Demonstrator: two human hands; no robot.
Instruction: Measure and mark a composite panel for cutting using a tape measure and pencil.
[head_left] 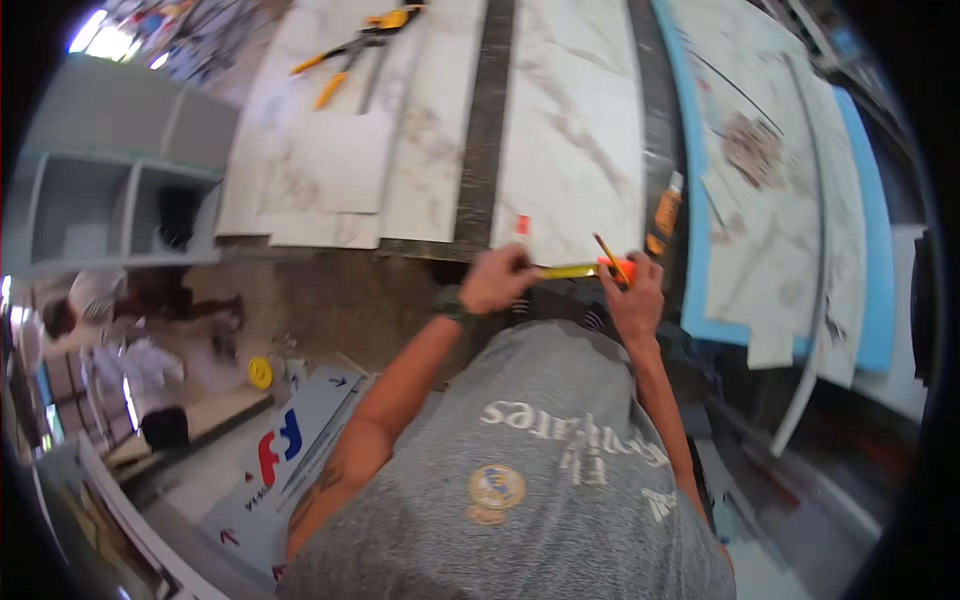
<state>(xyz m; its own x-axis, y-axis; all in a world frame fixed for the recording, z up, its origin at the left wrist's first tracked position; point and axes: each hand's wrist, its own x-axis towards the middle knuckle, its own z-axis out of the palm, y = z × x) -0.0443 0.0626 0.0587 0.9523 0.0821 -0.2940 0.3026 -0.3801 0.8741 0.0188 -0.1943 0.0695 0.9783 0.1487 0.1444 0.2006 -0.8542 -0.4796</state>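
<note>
At the near edge of a white marble-patterned panel (575, 130), a yellow tape blade (568, 271) stretches between my two hands. My left hand (493, 281) pinches the blade's left end, fingers closed. My right hand (637, 300) is closed around an orange tape measure (617, 268), with a pencil (609, 254) sticking up between its fingers. A small red-and-white piece (522, 227) lies on the panel just beyond my left hand. To the right of the panel, an orange-and-black utility knife (664, 215) rests on a dark strip.
More marble-patterned panels (330, 165) lie at left, bearing a yellow-and-black hand tool (365, 45). On the right, blue-edged boards (755, 240) carry offcuts and debris. Grey open cabinets (110, 205) stand far left. Another person (130, 295) is lower left, near a yellow disc (260, 372).
</note>
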